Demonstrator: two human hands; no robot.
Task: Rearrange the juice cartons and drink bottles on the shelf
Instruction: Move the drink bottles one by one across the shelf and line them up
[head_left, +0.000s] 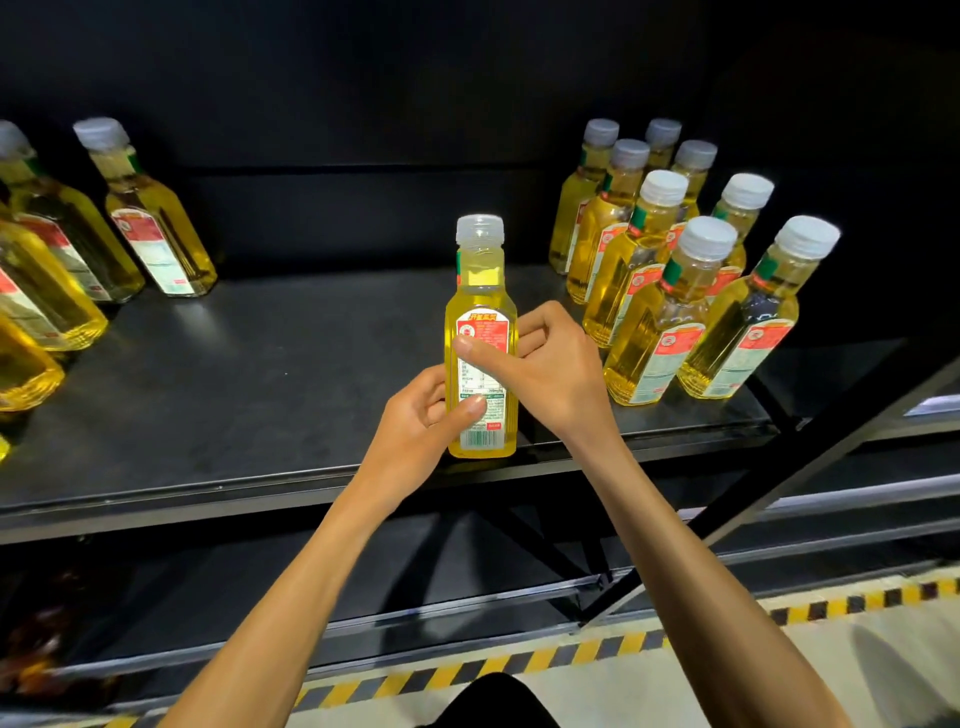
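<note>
Shelf deck (285, 374) bare btwn left btl group (161, 244) and centre btl (480, 280): wide lane from near edge to back panel (363, 208), a hand fits easily. Space behind centre btl also free. To its right, only a narrow gap before right btl cluster (654, 338), which is packed in tight rows with caps close, no way thru. Left hand (415, 431) + right hand (550, 364) wrap centre btl at near edge, blocking its front and sides. Diagonal frame bar (779, 486) crosses near-right corner, obstructs approach from the right.

The label (488, 332) on the bottle (480, 291) carries a barcode (480, 439) and Chinese print too blurred to read.
</note>
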